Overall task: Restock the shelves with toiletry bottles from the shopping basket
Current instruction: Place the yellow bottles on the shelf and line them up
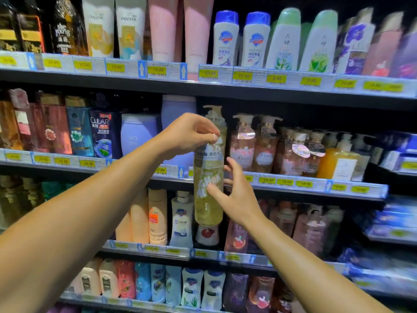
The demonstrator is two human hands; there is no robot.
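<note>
Head view: the person holds a tall clear pump bottle [208, 177] of pale yellow-green liquid upright in front of the shelving, its pump head level with the second shelf [293, 184] and its base hanging before the third shelf down. The left hand [191, 134] comes in from the left, fingers curled downward, and pinches the bottle at its neck just below the pump. The right hand [234, 195] reaches up from the lower right; its thumb lies across the front of the bottle's lower body and its fingers are spread wide and nearly straight beside and behind the bottle, so contact at the fingertips cannot be confirmed. Directly right of the bottle stand pink pump bottles [243, 143] on the second shelf, followed by an orange pump bottle [338, 161]. Left of the bottle, on the same shelf, stand lavender bottles [137, 132] and a dark blue shampoo bottle [103, 134]. The top shelf [203, 86] carries white bottles with blue caps [225, 39] and yellow price tags [158, 70] along its edge. The shopping basket does not appear in this view.
</note>
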